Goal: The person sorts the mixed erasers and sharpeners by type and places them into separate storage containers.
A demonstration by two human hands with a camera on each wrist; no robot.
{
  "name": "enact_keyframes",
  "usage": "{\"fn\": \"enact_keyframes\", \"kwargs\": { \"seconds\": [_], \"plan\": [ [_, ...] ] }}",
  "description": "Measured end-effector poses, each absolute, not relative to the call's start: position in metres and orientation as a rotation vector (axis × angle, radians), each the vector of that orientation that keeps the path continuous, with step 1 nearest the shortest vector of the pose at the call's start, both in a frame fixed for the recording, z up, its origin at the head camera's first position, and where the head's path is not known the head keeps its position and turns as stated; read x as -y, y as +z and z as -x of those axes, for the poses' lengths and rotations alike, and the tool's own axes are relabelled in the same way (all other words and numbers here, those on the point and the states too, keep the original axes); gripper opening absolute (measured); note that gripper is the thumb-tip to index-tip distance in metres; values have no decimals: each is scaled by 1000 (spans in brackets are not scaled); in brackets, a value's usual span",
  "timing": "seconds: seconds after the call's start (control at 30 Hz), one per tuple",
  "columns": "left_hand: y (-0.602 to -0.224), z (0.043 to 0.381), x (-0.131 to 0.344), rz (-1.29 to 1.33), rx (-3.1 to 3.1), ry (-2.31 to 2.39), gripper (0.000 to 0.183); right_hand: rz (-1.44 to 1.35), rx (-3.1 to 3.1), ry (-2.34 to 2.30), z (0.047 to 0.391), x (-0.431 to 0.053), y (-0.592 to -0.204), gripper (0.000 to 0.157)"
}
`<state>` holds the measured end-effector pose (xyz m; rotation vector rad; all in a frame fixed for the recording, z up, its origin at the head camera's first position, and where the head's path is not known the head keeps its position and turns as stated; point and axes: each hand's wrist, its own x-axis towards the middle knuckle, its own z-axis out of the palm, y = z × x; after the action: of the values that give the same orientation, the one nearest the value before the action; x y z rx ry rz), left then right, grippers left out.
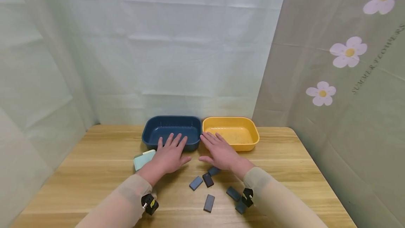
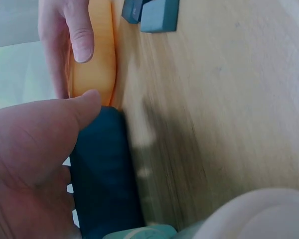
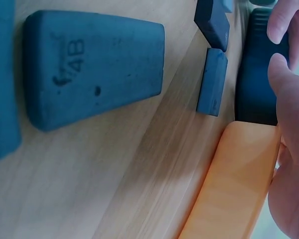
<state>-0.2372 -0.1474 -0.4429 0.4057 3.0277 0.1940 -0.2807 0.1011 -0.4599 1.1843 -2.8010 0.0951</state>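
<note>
My left hand [image 1: 169,157] is held with straight, spread fingers that overlap the front rim of the dark blue basin [image 1: 152,139]. Nothing is in its grasp. My right hand [image 1: 220,153] also has its fingers extended and holds nothing; they overlap the left front corner of the yellow basin [image 1: 246,147]. Both palms face down, thumbs pointing at each other. Several dark blue-grey erasers lie nearer me, among them a lighter one [image 1: 196,183] and a darker one [image 1: 208,179]. In the right wrist view, one eraser [image 3: 104,64] bears a "4B" mark.
The two basins stand side by side at the back of the wooden table [image 1: 95,171]. Mint-green flat items [image 1: 145,159] lie beside my left wrist. Two erasers [image 1: 233,193] sit close to my right sleeve. Pale curtains [image 1: 190,62] hang behind and at both sides.
</note>
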Motion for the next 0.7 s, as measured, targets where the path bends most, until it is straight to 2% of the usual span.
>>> {"fn": "enact_keyframes", "kwargs": {
  "seconds": [0.7],
  "plan": [
    [-443,243,146,-470,-3038,211,85,-1181,2792,-2,283,-95,-463,89]
  ]
}}
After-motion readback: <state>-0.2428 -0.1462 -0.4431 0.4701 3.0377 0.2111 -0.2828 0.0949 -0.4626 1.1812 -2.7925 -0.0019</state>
